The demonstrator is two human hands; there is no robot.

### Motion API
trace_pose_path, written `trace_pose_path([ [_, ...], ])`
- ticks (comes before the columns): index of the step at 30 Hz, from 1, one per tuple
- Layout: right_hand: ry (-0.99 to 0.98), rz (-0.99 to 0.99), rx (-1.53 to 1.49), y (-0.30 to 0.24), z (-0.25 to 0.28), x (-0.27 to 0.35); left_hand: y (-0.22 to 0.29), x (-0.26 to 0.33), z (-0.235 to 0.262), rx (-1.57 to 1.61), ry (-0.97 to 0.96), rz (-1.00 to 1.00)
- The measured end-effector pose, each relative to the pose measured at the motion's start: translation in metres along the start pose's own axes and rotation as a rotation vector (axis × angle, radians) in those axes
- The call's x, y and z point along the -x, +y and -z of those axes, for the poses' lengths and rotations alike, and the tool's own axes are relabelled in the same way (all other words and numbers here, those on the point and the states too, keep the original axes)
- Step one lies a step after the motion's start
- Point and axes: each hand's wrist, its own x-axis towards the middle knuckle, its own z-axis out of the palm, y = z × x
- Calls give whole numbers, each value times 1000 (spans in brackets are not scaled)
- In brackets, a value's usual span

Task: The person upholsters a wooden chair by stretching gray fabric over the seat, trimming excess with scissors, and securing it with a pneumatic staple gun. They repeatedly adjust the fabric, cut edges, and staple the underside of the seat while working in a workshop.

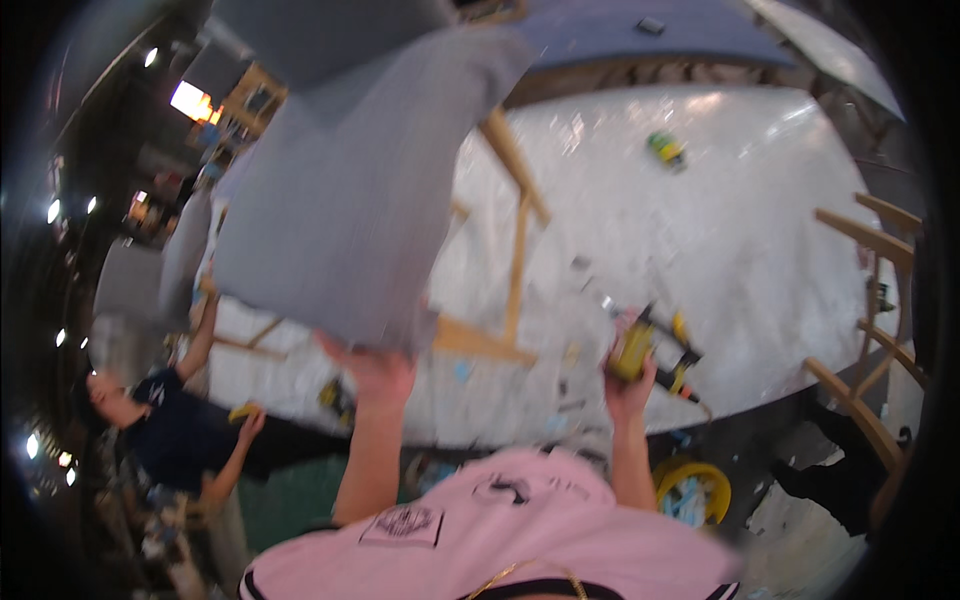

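My left hand [372, 368] is closed on the lower edge of a grey upholstered chair [350, 190], which is tilted on its side with its light wooden legs [520, 240] pointing right. The fingertips are partly hidden by the fabric. My right hand [628, 392] is wrapped round a yellow-and-black handheld power tool [632, 350], whose silver end points up and left over the table. Blur hides what kind of tool it is. Both hands are over the near part of a big table [620, 220] covered in shiny whitish sheeting.
A yellow-green bottle-like item [666, 150] lies on the table, and another yellow-and-black tool [335, 398] sits near its front edge. Wooden chair legs [870, 240] jut in at right. Below stands a yellow bucket [718, 490]. A co-worker [170, 420] at left handles another grey chair.
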Motion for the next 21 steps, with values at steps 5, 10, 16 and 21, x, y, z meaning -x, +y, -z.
trace_pose_path([
  [5,-84,163,166,13,-103,-34,-10,-9,-8,-60,-82,-35],
  [10,-470,361,1010,38,-137,-41,-10,-14,-4,-64,-87,-12],
  [16,-650,-587,483,46,-231,-53,-9,-10,-8,-157,-61,-26],
  [21,-1166,29,717,53,-236,-69,-13,-8,-18,-125,44,-79],
])
